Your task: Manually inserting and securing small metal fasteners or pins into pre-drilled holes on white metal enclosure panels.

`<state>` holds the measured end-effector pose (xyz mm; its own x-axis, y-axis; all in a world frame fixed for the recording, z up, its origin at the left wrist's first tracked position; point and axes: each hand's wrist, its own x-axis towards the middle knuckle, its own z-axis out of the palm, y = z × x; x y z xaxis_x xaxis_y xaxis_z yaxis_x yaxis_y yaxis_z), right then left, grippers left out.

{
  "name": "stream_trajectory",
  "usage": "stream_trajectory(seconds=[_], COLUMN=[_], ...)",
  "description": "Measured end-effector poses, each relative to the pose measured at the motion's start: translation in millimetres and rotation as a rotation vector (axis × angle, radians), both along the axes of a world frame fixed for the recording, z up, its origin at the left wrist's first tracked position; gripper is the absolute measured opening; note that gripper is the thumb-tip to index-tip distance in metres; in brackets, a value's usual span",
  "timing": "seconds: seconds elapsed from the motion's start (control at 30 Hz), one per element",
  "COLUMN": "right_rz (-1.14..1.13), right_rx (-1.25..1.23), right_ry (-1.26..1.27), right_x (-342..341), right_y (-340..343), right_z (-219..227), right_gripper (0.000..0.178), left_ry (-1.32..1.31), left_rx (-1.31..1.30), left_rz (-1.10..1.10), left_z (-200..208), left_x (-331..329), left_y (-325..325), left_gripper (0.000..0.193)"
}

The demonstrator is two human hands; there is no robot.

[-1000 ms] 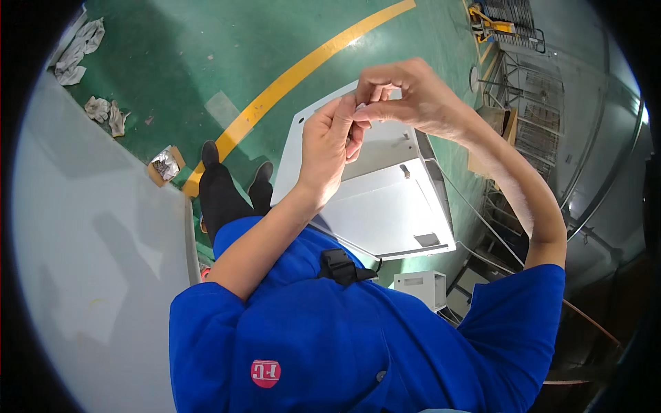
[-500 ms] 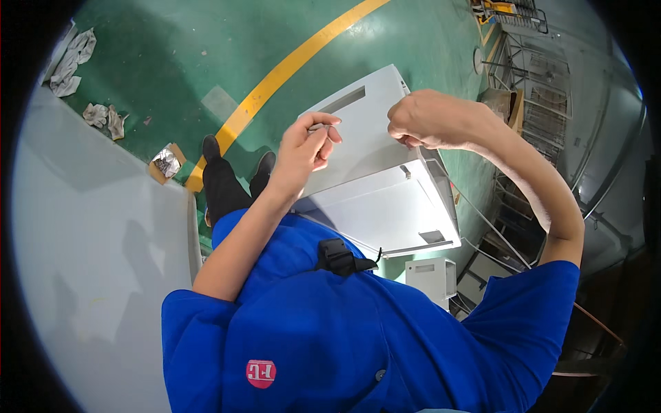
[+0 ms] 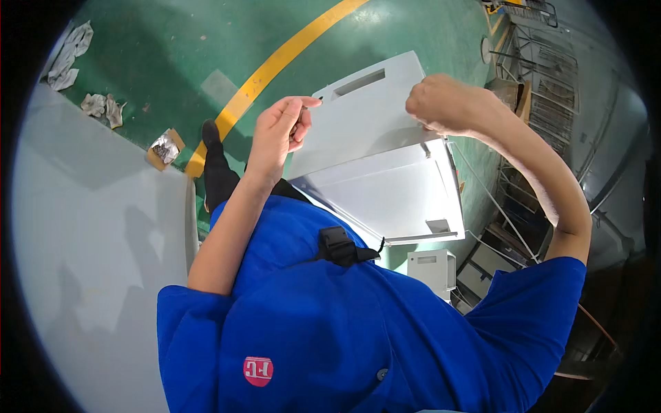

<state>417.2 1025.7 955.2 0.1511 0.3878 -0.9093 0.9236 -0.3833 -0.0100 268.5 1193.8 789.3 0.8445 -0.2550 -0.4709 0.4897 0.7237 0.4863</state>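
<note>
A pale grey sheet-metal cabinet (image 3: 375, 117) with a long slot in one panel stands in front of me, its white inside partly showing. My left hand (image 3: 279, 131) is raised at the cabinet's left side, apart from it. Its fingers curl round several small dark metal pieces (image 3: 296, 128), and a tiny dark piece shows at the index fingertip. They are too small to name surely. Over the cabinet's right edge my right hand (image 3: 444, 104) is closed, fingertips turned down by the corner. Whatever it pinches is hidden beneath the fingers.
A large pale panel surface (image 3: 89, 227) fills the left side. On it, near the edge, sits a small open carton (image 3: 165, 149) with a silvery lining. Crumpled gloves (image 3: 103, 109) lie farther off. A smaller grey box (image 3: 430, 270) and wire racks (image 3: 544, 89) stand right.
My left hand has drawn back to the left, away from the cabinet. My right hand has shifted slightly right and farther away, still closed. The view has shifted a little.
</note>
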Motion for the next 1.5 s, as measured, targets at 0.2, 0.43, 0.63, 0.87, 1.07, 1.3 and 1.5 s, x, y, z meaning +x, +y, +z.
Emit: stream_trajectory(seconds=[0.2,0.43,0.63,0.87,1.07,1.3,1.5], right_rz=[0.047,0.083,-0.354,-0.572,-0.574,-1.051,-1.306], right_rx=[-0.051,-0.062,0.553,0.790,0.935,1.118,1.466], right_ry=[-0.124,-0.205,0.022,0.251,0.258,0.284,0.181], right_x=[-6,-9,-23,-52,-46,24,95], right_y=[-22,-35,3,23,35,84,169], right_z=[-5,3,-43,-122,-141,-127,-129], right_gripper=[0.019,0.030,0.030,0.014,0.015,0.006,0.008], left_ry=[0.034,0.024,0.048,0.147,0.163,0.163,0.092], left_rx=[0.024,0.076,-0.021,-0.102,-0.104,-0.054,0.044], left_rz=[-0.033,-0.095,-0.122,-0.049,-0.020,0.050,0.118], left_z=[-2,-8,-9,-27,-36,-26,1], left_x=[-11,-18,-16,-23,-19,13,43], left_y=[-2,-12,-34,-26,-15,25,101], left_gripper=[0.044,0.048,0.046,0.032,0.036,0.027,0.021])
